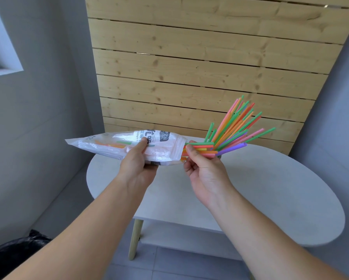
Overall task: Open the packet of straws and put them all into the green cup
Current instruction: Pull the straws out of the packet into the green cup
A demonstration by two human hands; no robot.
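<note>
My left hand (138, 164) grips a clear plastic straw packet (113, 144) held level above the table, its open mouth facing right. A few orange and green straws still lie inside the packet. My right hand (205, 170) pinches a bunch of coloured straws (233, 128) that stick out of the packet's mouth and fan up and to the right. Most of their length is outside the bag. I see no green cup in this view; it may be hidden behind the hands and straws.
A white oval table (270, 188) with wooden legs stands below my hands. A slatted wooden panel (200, 67) leans behind it against grey walls. A black bin bag (14, 253) sits at the lower left on the floor.
</note>
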